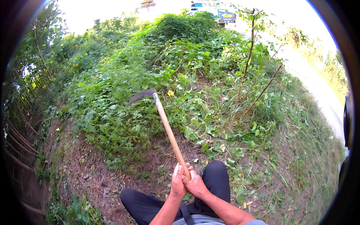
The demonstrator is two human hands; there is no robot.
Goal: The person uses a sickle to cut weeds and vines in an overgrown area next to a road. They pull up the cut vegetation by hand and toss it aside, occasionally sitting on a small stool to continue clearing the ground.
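Note:
Both bare hands grip the lower end of the wooden handle of a sickle (170,134). My left hand (178,181) and my right hand (196,184) cannot be told apart with certainty by the crossing of fingers, but each is closed around the wood, the two touching. From them the handle slants up and slightly left to a metal collar with rivets. Its curved dark blade (141,95) points left, over low leafy weeds (121,112). A yellow flower (170,93) shows just right of the blade. Dark-trousered knees are bent on either side of the hands.
Thin woody stems (249,59) rise at the right, one slanting. Vines and weeds cover a mound (182,28) ahead. Dry litter lies on bare soil (92,168) near the knees. Trees stand left; a pale road (312,81) runs right, with a blue and white truck (225,16) beyond.

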